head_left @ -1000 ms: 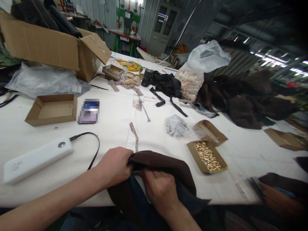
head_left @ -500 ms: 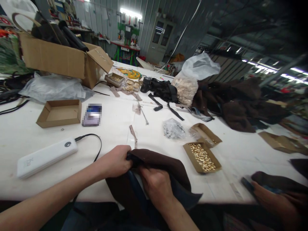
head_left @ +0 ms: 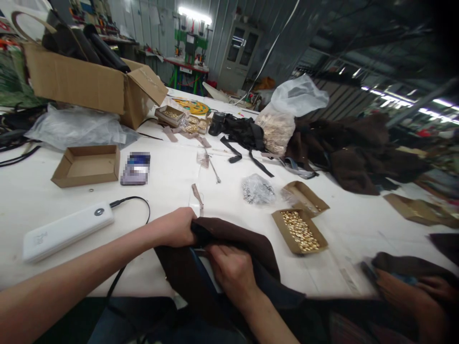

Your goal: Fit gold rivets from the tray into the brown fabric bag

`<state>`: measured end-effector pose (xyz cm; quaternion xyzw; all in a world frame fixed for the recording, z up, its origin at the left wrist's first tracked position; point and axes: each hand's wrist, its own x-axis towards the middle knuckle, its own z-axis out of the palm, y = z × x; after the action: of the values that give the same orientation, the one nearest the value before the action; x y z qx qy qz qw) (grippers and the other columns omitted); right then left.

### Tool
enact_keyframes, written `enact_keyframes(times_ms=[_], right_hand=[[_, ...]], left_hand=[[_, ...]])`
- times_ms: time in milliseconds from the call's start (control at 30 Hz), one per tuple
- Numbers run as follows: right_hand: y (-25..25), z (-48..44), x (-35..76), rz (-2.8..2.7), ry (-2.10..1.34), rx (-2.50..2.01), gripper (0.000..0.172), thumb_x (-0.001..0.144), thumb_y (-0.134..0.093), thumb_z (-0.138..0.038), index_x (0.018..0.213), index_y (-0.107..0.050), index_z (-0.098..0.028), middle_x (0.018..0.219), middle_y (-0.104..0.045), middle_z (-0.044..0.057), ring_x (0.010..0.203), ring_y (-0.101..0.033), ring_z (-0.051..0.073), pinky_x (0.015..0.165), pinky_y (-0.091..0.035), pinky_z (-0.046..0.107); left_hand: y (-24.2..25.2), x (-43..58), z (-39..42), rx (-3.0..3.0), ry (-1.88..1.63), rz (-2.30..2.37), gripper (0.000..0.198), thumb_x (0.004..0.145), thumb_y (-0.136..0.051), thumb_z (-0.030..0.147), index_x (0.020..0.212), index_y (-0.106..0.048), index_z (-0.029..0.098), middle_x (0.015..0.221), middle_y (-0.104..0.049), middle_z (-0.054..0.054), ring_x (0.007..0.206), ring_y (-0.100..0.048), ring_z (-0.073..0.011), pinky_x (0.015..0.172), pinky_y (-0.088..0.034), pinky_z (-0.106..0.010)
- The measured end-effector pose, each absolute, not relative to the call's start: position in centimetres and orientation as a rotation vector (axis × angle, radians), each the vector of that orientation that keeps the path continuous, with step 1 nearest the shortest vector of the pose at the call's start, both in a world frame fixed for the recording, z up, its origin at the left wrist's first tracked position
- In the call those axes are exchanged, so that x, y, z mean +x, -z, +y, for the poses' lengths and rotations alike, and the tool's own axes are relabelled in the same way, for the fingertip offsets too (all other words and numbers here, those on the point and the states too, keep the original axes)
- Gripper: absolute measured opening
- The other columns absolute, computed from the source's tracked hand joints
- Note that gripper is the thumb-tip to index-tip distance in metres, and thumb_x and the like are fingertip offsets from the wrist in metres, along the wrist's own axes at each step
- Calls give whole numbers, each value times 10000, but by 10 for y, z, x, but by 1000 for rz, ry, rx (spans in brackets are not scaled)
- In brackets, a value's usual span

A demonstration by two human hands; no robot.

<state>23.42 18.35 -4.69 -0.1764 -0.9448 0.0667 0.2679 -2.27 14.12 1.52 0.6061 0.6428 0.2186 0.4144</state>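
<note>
A dark brown fabric piece point(head_left: 244, 234) with a bluish-black inner side lies bunched at the table's front edge, partly hanging over it. My left hand point(head_left: 179, 227) is closed on its upper left edge, fingertips hidden in the cloth. Inside the fold, my right hand point(head_left: 231, 267) is closed too, its fingers curled against the fabric; whether it pinches some small part as well is hidden. To the right of the cloth stands an open cardboard box of gold metal studs point(head_left: 301, 231). Behind the cloth lies a thin brownish strip point(head_left: 197, 198).
A white power bank point(head_left: 68, 232) with a black cable and a phone point(head_left: 135, 168) lie left, near a shallow cardboard tray point(head_left: 88, 167). A bag of small metal parts point(head_left: 257, 189) sits mid-table. At right, another person's hand point(head_left: 401, 291) holds dark cloth.
My right hand has shifted slightly within the fold, and the cloth's right side has sagged a little. My left hand keeps its hold. The view has tilted slightly.
</note>
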Motion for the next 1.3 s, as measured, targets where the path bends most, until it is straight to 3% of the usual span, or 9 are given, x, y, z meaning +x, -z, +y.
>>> enact_keyframes(times_ms=[300, 533, 1033, 1300], right_hand=[[47, 185, 233, -2534, -229, -458, 293, 1175, -501, -196, 1129, -787, -241, 884, -798, 20, 777, -761, 196, 729, -490, 329], [46, 184, 232, -2521, -320, -446, 266, 1161, -535, -169, 1169, -792, -234, 977, -835, 29, 876, -798, 190, 816, -567, 293], [46, 184, 234, -2548, -320, -380, 286, 1150, -519, -143, 1216, -785, -223, 1074, -847, 46, 951, -802, 196, 881, -592, 288], [47, 185, 232, -2553, -385, -420, 240, 1151, -576, -181, 1207, -798, -251, 1088, -842, 26, 945, -813, 198, 873, -596, 297]], left_hand=[[-11, -22, 135, 1489, -637, 1589, 188, 823, -711, 316, 735, -732, 152, 681, -597, -6, 707, -571, -187, 631, -409, -271], [-1, -30, 132, 1422, -718, 1406, 222, 821, -702, 352, 839, -778, 144, 791, -676, -11, 769, -599, -204, 682, -453, -271], [5, -28, 126, 1370, -829, 1374, 234, 813, -720, 333, 862, -793, 117, 804, -666, -18, 792, -596, -209, 744, -480, -283], [6, -29, 124, 1324, -839, 1365, 194, 777, -725, 325, 787, -712, 132, 756, -599, 0, 735, -522, -175, 671, -417, -276]])
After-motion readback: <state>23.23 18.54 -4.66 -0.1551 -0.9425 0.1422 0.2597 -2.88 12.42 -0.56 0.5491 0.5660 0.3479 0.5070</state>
